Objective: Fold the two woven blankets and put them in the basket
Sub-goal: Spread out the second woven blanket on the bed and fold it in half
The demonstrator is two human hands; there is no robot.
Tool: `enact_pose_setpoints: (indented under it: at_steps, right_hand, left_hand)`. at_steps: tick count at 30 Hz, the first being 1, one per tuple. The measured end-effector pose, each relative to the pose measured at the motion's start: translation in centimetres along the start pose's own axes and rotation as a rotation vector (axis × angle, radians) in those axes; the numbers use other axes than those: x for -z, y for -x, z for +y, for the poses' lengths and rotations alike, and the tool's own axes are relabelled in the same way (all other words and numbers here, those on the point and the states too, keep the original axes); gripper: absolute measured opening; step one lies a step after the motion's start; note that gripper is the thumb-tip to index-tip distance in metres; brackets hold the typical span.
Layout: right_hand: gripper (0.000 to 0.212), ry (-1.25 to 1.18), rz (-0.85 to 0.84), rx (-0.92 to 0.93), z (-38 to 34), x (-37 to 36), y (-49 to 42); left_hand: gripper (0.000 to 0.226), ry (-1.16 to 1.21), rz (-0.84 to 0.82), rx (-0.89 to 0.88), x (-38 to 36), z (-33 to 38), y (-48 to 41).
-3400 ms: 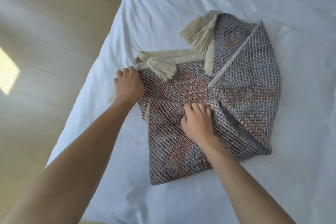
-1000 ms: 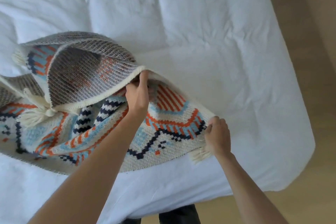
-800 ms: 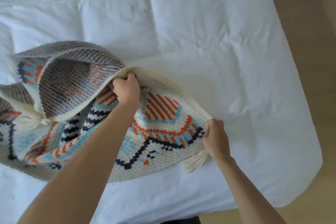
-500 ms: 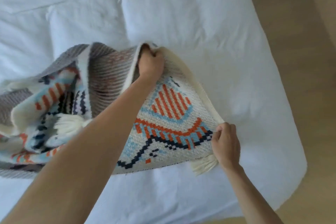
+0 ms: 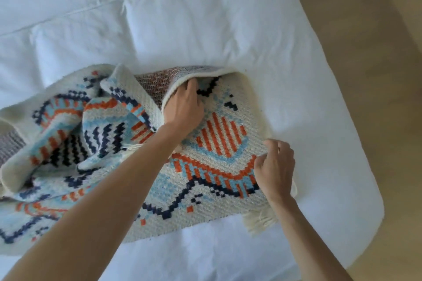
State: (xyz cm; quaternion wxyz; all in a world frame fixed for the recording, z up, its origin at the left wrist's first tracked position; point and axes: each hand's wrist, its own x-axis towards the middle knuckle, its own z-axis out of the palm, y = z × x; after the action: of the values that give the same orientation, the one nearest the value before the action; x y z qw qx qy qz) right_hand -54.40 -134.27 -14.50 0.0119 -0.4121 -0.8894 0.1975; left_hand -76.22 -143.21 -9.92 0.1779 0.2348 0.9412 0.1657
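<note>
A cream woven blanket (image 5: 212,180) with orange, light blue and navy patterns lies rumpled across the white bed. Its grey-brown underside shows at a turned-over fold near the top. My left hand (image 5: 183,108) grips that folded cream edge in the middle of the blanket. My right hand (image 5: 275,167) pinches the blanket's right edge, just above a cream tassel (image 5: 260,220) at the corner. The left part of the blanket is bunched in loose folds. No basket and no second blanket are in view.
The white bed (image 5: 308,121) fills most of the view, with two white pillows (image 5: 205,29) behind the blanket. The bed's right edge borders a light wooden floor (image 5: 376,75).
My left hand has carried the folded edge down onto the blanket, so more patterned side shows. My right hand has kept its hold on the right edge. The view has shifted.
</note>
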Motion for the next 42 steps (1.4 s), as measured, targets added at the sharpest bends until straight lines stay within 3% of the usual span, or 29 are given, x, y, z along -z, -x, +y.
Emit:
enact_pose_setpoints:
  at_steps: [3, 7, 11, 15, 17, 20, 23, 26, 31, 34, 36, 38, 42]
  right_hand:
    - [0.033, 0.003, 0.036, 0.101, -2.9, -0.2, -1.9]
    - [0.031, -0.075, 0.035, 0.318, -8.9, -0.7, -4.6]
    - [0.051, -0.149, -0.025, 0.574, -15.0, -1.3, -6.0]
    - [0.070, -0.074, -0.132, 0.707, -18.8, -2.3, -6.6]
    - [0.070, 0.028, -0.225, 0.755, -19.3, -2.8, -6.5]
    - [0.042, 0.185, -0.338, 0.729, -18.8, -3.6, -6.9]
    - [0.027, 0.099, -0.274, 0.585, -18.1, -3.9, -8.6]
    - [0.020, 0.056, -0.168, 0.473, -17.9, -2.9, -11.2]
    - [0.028, -0.094, 0.009, 0.109, -18.5, 1.5, -17.7]
    - [0.038, -0.207, -0.039, -0.066, -19.8, 2.9, -21.6]
    - [0.043, -0.256, -0.130, -0.006, -20.8, 2.7, -22.3]
    - [0.042, -0.181, -0.206, 0.147, -21.0, 1.8, -21.7]
    - [0.045, 0.047, -0.177, 0.286, -19.1, -0.1, -20.7]
  left_hand:
    - [0.019, -0.095, 0.075, -0.064, 1.4, -2.7, 1.4]
    - [0.005, -0.040, 0.186, -0.146, 2.8, -5.1, 3.3]
    - [0.016, 0.026, 0.322, -0.040, 3.4, -7.4, 4.9]
    - [0.044, 0.111, 0.101, 0.104, 2.7, -11.5, 7.0]
    - [0.056, 0.049, -0.030, 0.068, 2.7, -13.4, 8.6]
    - [0.063, -0.136, -0.126, -0.084, 2.8, -15.7, 10.5]
    - [0.072, -0.280, -0.201, -0.134, 3.0, -17.1, 10.7]
    - [0.054, -0.314, -0.150, -0.102, 3.7, -17.3, 9.1]
    - [0.024, -0.064, -0.067, 0.069, 6.8, -14.4, 3.0]
    - [0.020, 0.044, 0.065, 0.167, 7.6, -12.4, -1.5]
    - [0.019, 0.053, 0.038, 0.104, 7.4, -11.4, -3.8]
    - [0.039, 0.053, 0.014, 0.098, 6.9, -10.8, -6.0]
    - [0.043, 0.176, -0.014, 0.311, 6.2, -11.0, -10.0]
